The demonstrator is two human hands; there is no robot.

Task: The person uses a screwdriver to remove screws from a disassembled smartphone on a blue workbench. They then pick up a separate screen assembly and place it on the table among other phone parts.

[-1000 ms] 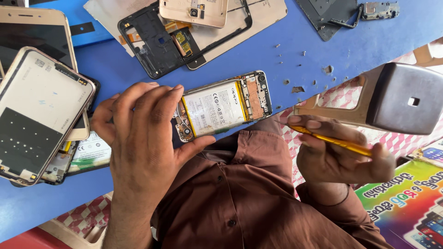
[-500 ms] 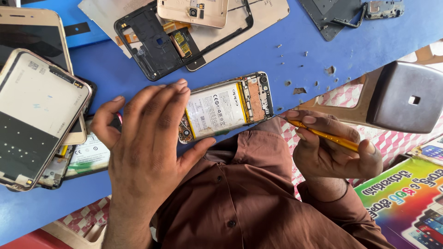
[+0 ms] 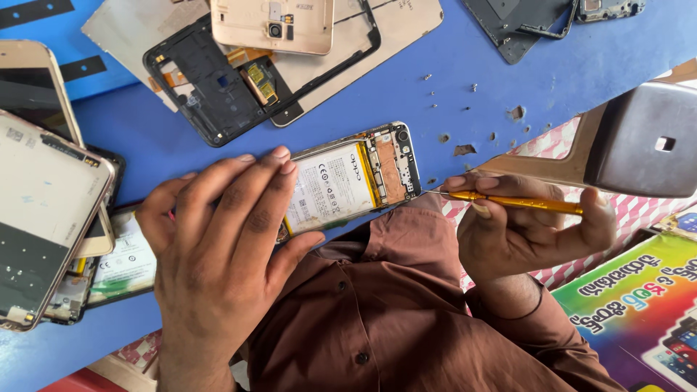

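An opened smartphone point(image 3: 356, 178) lies on the blue table with its back off, showing a white battery and circuit board. My left hand point(image 3: 221, 239) grips its left end, fingers over the top edge and thumb under the lower edge. My right hand point(image 3: 523, 225) holds a yellow screwdriver point(image 3: 519, 201) level, with its thin tip pointing left just beside the phone's right end. A brown shirt covers the space below both hands.
Several dismantled phones and back covers point(image 3: 43, 210) sit at the left. A black phone frame point(image 3: 218, 87) and a gold back cover point(image 3: 272, 25) lie at the top. Tiny screws point(image 3: 450, 94) dot the table. A grey metal block point(image 3: 642, 138) and a colourful printed box point(image 3: 632, 312) are at the right.
My right hand has risen and levelled the screwdriver, bringing its tip close to the phone's right end. My left hand has slid a little left along the phone.
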